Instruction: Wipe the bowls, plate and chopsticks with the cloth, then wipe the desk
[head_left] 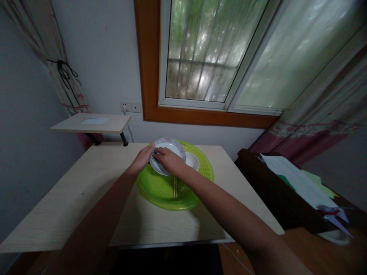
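Observation:
A white plate (176, 148) with a patterned rim is held tilted above the left part of a round green plastic basket (172, 206). My left hand (142, 158) grips the plate's left edge, thumb toward the upper rim. Over the plate's inner face lies my right hand (169, 159), its fingers curled together. Something greyish shows by those fingertips, too small and dim to name. A white bowl (193, 161) sits in the basket, partly behind the plate. Below the plate, a pair of chopsticks (175, 187) rests in the basket.
The basket stands on a pale wooden table (94, 183). At the table's back left is a small raised shelf (71, 122) on black legs. A window (200, 57) is behind. To the right, a dark piece of furniture (258, 183) bears papers (292, 181).

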`<state>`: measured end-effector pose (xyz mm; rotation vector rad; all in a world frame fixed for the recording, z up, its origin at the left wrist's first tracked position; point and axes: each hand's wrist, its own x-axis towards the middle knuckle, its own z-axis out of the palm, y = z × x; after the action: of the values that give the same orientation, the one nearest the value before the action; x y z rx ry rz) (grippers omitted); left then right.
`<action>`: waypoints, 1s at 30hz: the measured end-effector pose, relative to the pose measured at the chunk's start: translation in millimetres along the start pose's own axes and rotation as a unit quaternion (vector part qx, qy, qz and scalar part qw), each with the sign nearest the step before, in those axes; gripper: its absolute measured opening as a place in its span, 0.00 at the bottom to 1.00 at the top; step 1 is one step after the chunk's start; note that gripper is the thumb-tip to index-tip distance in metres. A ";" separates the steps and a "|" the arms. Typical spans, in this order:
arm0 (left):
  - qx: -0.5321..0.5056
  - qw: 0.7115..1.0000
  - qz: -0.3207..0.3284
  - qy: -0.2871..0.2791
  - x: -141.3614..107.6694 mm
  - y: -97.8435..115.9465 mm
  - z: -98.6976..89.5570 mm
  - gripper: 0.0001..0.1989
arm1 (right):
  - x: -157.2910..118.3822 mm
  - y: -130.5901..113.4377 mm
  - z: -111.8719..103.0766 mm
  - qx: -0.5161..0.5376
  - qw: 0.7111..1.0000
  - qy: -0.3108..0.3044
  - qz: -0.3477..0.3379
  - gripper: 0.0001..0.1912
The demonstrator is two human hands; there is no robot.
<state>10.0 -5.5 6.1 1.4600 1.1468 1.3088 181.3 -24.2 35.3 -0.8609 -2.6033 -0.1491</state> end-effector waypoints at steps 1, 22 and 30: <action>-0.006 1.000 -0.001 -0.003 0.3 -0.4 0.4 0.34 | 3.2 2.8 -1.4 -0.015 1.000 0.003 0.012 0.17; -0.027 0.997 -0.044 0.054 -10.2 12.9 1.6 0.41 | -56.9 -3.3 -38.8 0.103 0.991 -0.085 -0.008 0.16; 0.000 0.999 -0.039 0.028 -3.0 3.0 -3.0 0.40 | -28.0 -10.6 -18.7 0.145 0.985 -0.053 -0.078 0.26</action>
<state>7.2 -9.1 8.6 1.3731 1.2265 1.3029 201.8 -52.2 41.5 -0.5770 -2.6994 0.2343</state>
